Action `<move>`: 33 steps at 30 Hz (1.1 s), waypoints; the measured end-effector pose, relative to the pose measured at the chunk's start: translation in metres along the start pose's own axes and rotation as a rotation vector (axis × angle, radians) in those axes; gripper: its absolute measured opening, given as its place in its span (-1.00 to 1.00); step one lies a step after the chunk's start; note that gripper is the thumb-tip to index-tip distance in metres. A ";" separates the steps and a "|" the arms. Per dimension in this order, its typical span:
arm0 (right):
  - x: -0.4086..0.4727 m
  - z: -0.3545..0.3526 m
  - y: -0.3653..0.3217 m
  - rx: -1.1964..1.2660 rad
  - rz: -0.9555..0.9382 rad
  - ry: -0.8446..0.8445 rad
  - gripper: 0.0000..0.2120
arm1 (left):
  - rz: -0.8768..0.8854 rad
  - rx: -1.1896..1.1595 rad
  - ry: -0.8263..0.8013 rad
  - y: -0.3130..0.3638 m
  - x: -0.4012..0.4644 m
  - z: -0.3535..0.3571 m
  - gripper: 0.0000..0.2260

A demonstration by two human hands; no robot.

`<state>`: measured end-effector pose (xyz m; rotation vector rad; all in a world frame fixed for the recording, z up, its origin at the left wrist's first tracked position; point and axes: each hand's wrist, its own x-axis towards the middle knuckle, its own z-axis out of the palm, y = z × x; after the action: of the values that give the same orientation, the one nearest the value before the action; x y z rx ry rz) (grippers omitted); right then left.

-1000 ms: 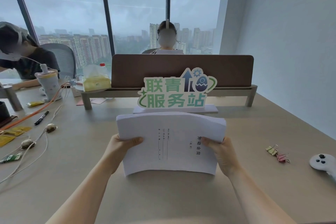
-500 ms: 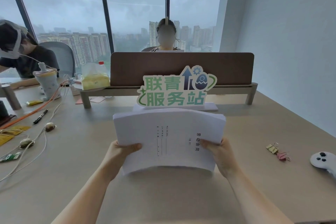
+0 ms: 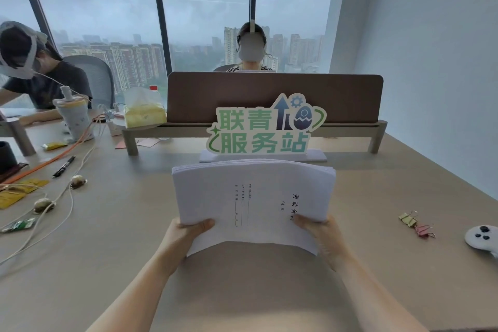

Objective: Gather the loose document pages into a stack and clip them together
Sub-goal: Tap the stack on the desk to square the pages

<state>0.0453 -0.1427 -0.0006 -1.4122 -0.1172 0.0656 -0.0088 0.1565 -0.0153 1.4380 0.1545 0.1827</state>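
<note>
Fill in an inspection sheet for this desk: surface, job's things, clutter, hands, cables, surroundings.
Surface: beige table, matte.
Job's things: paper stack held up and bowed, pages gathered, no clip on it; binder clips lie on the table to the right.
Clutter: green sign, white controller, black pen, tissue pack, yellow packets.
Hands: left hand and right hand each grip a lower side of the stack.
Cables: white cord and orange cable at far left.
Surroundings: brown divider, windows, two seated people.
</note>
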 end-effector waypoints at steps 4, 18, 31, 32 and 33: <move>-0.004 0.001 -0.003 -0.078 0.019 0.000 -0.83 | 0.030 0.041 0.102 0.002 -0.002 0.008 -0.87; -0.016 0.014 -0.016 0.591 0.154 0.147 -0.90 | -0.028 -0.176 0.191 0.031 -0.013 0.035 -0.75; -0.022 0.053 -0.080 0.363 -0.177 0.389 -0.85 | 0.087 -0.377 0.148 0.060 -0.020 0.059 -0.90; -0.022 0.048 -0.086 0.290 -0.203 0.381 -0.83 | 0.115 -0.359 0.160 0.070 -0.017 0.050 -0.91; -0.022 0.044 -0.091 0.212 -0.228 0.369 -0.82 | 0.139 -0.315 0.153 0.079 -0.013 0.042 -0.91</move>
<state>0.0162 -0.1159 0.0953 -1.1708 0.0355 -0.3605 -0.0147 0.1226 0.0682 1.1207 0.1439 0.4138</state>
